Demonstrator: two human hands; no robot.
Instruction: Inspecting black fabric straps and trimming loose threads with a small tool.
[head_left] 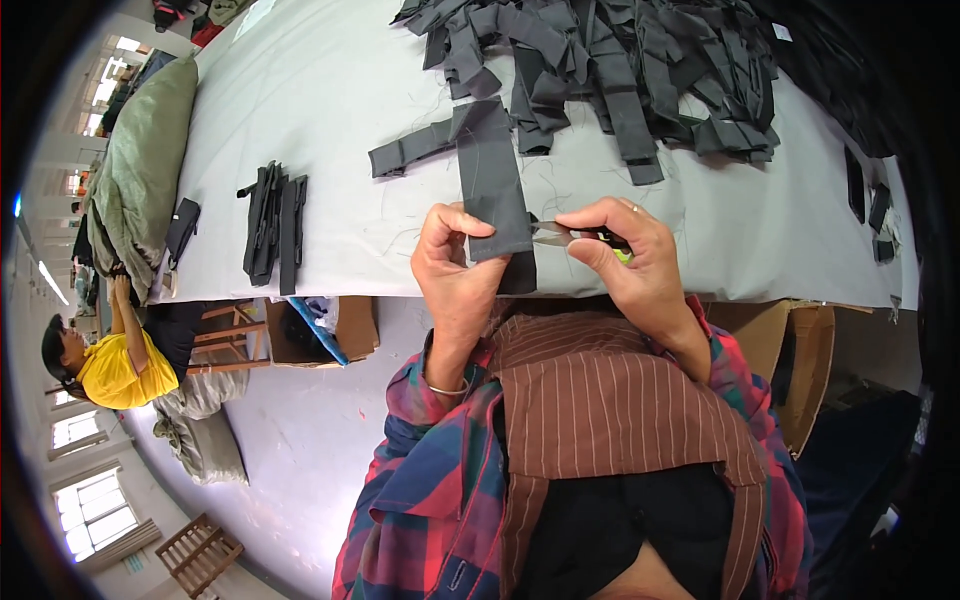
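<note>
A dark grey fabric strip (489, 180) is pinched between the thumb and fingers of my left hand (455, 255), near the front edge of the table. Its far part bends over and trails left across the cloth. My right hand (630, 255) closes around small thread snips (552, 234) with black and yellow-green handles. Their metal blades point left and meet the strip's right edge. Loose threads lie around the strip. Beyond it spreads a big heap of similar grey strips (620, 75).
Stacked dark strips (265, 225) lie on the white-covered table (330, 120) at left. A large green sack (150, 150) rests past the left edge. Cardboard boxes (357, 330) stand beneath the table. A person in a yellow top (130, 370) works at far left. Black material (830, 70) sits far right.
</note>
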